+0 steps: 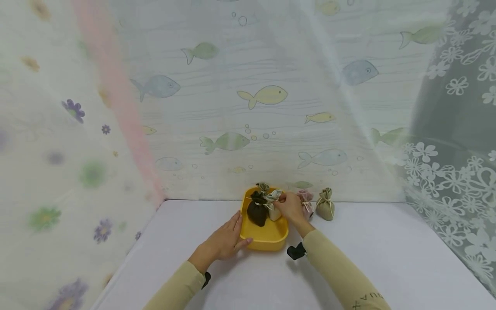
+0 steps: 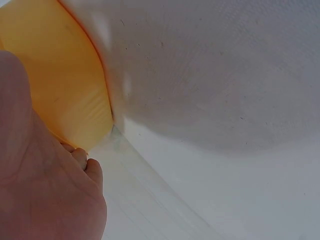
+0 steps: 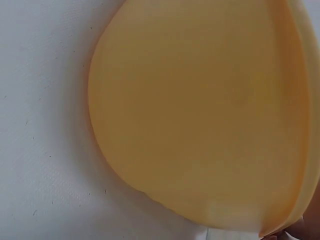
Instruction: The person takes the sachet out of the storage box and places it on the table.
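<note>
A yellow plastic tub (image 1: 267,245) stands on the table with small drawstring pouches inside. Among them are a dark brown pouch (image 1: 257,213), a cream pouch (image 1: 274,213) with a pale patterned top, and a patterned pouch (image 1: 263,187) at the back. My right hand (image 1: 291,207) reaches over the tub's right rim and pinches the cream pouch near its top. Along the tub's left side lies my left hand (image 1: 224,241), fingers straight, thumb at the front corner. The left wrist view shows this palm (image 2: 45,185) against the tub wall (image 2: 65,75). In the right wrist view the tub (image 3: 195,115) hides most of the right hand.
Right of the tub, a pink pouch (image 1: 306,204) and an olive-tan pouch (image 1: 326,206) stand on the white table (image 1: 372,249). The pink one is partly behind my right hand. A fish-print curtain (image 1: 224,116) hangs along the table's back edge.
</note>
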`<state>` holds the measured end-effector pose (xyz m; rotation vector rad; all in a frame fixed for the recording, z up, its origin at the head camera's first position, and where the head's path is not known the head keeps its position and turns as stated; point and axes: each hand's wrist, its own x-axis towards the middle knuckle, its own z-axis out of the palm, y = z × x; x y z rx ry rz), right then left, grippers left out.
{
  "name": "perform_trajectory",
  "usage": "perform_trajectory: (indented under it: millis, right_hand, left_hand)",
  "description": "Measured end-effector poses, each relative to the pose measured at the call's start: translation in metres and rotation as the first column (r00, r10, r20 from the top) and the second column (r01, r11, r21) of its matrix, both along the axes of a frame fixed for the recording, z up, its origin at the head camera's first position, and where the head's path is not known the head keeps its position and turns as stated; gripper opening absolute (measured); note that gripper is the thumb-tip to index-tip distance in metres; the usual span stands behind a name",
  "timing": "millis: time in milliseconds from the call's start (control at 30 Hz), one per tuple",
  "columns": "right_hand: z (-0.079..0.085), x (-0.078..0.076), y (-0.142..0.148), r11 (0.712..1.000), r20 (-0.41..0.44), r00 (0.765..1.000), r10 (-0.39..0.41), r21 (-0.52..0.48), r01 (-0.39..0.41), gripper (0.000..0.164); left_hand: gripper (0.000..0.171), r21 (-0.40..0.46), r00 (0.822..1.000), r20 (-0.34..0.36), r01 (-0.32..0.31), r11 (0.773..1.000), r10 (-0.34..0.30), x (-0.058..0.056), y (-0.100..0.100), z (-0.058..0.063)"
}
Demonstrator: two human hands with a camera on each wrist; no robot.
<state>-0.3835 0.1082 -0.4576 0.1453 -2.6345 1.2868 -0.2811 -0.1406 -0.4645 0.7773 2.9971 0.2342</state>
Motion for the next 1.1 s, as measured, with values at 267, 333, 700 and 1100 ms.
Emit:
perform_trajectory:
  millis: [267,333,700,1100]
  right_hand:
    - [-0.003,-0.002,0.003,1.0,-0.037,0.999,0.023,0.016,-0.023,0.015]
    - [-0.001,-0.002,0.003,0.999,-0.044,0.999,0.033,0.021,-0.032,0.022]
    - [0.017,0.012,0.001,0.996,-0.079,0.993,0.091,0.012,-0.09,0.014]
    - [0.04,0.027,0.009,0.993,-0.084,0.99,0.116,-0.028,-0.118,0.02]
  left_hand:
    - [0.095,-0.009,1.0,0.005,-0.004,1.0,0.004,-0.002,0.0,-0.001]
    - [0.096,-0.014,1.0,0.0,-0.002,1.0,0.002,-0.003,-0.001,-0.002]
    - [0.096,-0.018,1.0,0.007,-0.008,1.0,0.008,-0.003,-0.001,-0.002]
    - [0.099,0.007,1.0,0.012,-0.005,1.0,0.005,-0.003,-0.003,-0.003]
